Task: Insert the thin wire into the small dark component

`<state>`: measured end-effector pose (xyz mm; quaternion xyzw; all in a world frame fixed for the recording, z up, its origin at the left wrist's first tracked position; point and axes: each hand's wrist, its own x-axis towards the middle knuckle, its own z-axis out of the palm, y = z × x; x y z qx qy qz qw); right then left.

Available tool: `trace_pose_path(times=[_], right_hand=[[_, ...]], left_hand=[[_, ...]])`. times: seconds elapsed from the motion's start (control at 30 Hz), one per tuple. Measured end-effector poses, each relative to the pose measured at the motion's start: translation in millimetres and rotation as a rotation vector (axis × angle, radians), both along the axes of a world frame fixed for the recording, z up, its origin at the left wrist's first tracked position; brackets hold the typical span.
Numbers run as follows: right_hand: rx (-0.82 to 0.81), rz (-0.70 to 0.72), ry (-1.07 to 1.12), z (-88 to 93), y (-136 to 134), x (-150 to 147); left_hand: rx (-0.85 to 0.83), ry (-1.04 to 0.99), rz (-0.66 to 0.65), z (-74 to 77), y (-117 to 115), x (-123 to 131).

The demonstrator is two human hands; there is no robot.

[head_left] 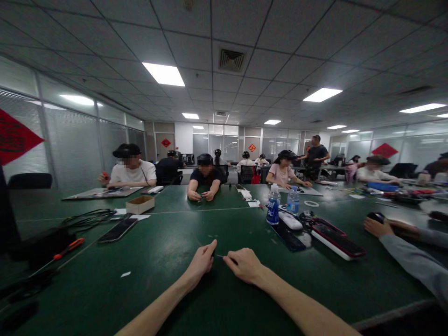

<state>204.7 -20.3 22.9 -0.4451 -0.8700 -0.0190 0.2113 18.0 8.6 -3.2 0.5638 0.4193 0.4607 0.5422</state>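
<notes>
Just above the green table [168, 252], my left hand [202, 262] is closed with its thumb pointing up and away. Whatever lies within its curled fingers is hidden. My right hand [245, 265] is close beside it, thumb and forefinger pinched together. From that pinch a small thin rod [220, 255] juts out toward my left fingers; it is too small to name more exactly. A narrow gap separates the two hands.
Right of my hands are a blue-labelled bottle [272, 210], a second water bottle [293, 201], a white case [291, 220] and phones [338, 239]. Leftward lie a screwdriver [68, 248], a dark phone [118, 230] and a cardboard box [140, 204]. A co-worker's hands [380, 227] are at right.
</notes>
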Motion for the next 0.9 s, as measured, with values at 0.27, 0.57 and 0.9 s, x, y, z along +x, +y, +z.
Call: trace_pose_path(times=[0.27, 0.57, 0.9], right_hand=[[0.025, -0.123, 0.007, 0.0, -5.7, -8.5], [0.022, -0.163, 0.118, -12.6, 3.2, -14.1], [-0.066, -0.277, 0.278, -2.9, 31.2, 22.2]], left_hand=[[-0.015, -0.11, 0.0, -15.3, 11.2, -3.6], [-0.015, -0.108, -0.025, -5.5, 3.1, -4.7], [-0.005, 0.037, -0.116, 6.5, -23.5, 16.4]])
